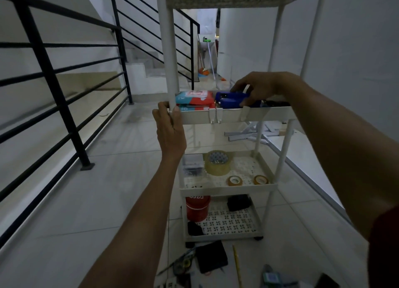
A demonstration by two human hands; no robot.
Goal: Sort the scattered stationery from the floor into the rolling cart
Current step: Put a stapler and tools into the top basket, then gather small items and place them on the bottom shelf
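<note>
A white rolling cart (235,115) with several shelves stands in front of me. My left hand (170,127) grips the cart's front left post at the second shelf's corner. My right hand (257,89) reaches into that shelf and holds a blue stapler (231,99) lying there. Red and blue packets (194,99) lie stacked at the shelf's left side. On the shelf below sit a large clear tape roll (217,162), two small tape rolls (234,180) and a clear box (192,165). More stationery lies on the floor by the cart: a black case (211,259) and a yellow pencil (236,264).
A black stair railing (54,89) runs along the left. A white wall (356,60) closes the right side. The bottom shelf holds a red tub (197,207) and a black object (238,202). Staple strips (239,135) lie on the floor behind the cart.
</note>
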